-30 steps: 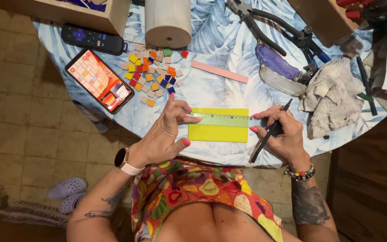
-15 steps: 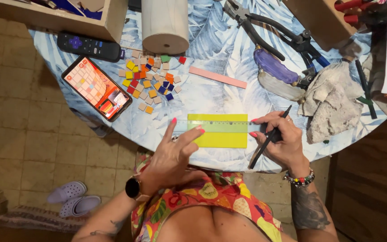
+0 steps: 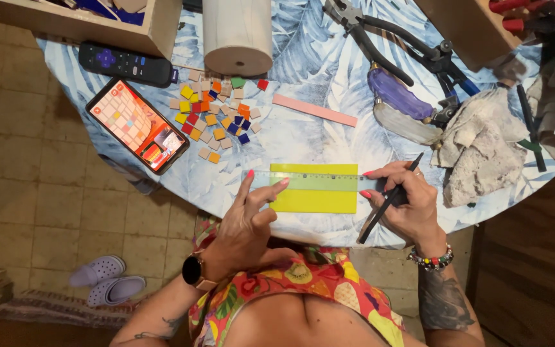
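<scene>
Here my left hand (image 3: 245,222) spreads loose, two fingertips pressing the clear ruler (image 3: 319,182) across the yellow tile (image 3: 315,199) at the table's near edge; my right hand (image 3: 403,202) grips a black pen-like tool (image 3: 390,198).

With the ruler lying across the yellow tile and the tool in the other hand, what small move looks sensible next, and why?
Probably press the left hand flat on the clear ruler. Only its fingertips reach the ruler's end, and the right hand holds the dark tool angled beside the yellow tile, its tip not on the edge.

The wooden box (image 3: 97,26) and red-handled tools (image 3: 528,13) are cut off by the top edge.
</scene>
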